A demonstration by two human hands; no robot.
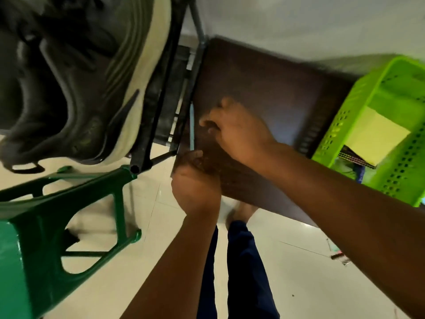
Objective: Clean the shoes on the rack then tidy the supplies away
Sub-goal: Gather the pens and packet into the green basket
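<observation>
Head view. A dark shoe (69, 72) with a pale sole sat on the black-tubed rack (158, 116) at upper left, close to the lens and blurred, its sole edge lying along the rack's rail; it was presumably kept there so that it could be cleaned in place. Just beside the rack stood a dark brown table (264, 88), and a slim blue-handled tool (191, 127), probably a brush though too blurred to be sure, lay along the table's edge nearest the rack, plausibly so as to stay within reach of the shoes. A bright green perforated basket (391, 107) stood at the table's far right end and held a pale yellow block (377, 139), likely a sponge or cloth; it seemed to serve as the store for the supplies. A green plastic chair (46, 226) stood on the pale tiled floor (299, 272) at lower left. The left hand (195, 187) rested at the table's near corner with fingers curled over its edge, gripping the corner as if to steady the body. The right hand (232, 132) reached across the tabletop toward the blue-handled tool with fingers bent; whether it pinched the tool or merely neared it could not be told through the motion blur. Both forearms extended forward and downward from the lower frame.
</observation>
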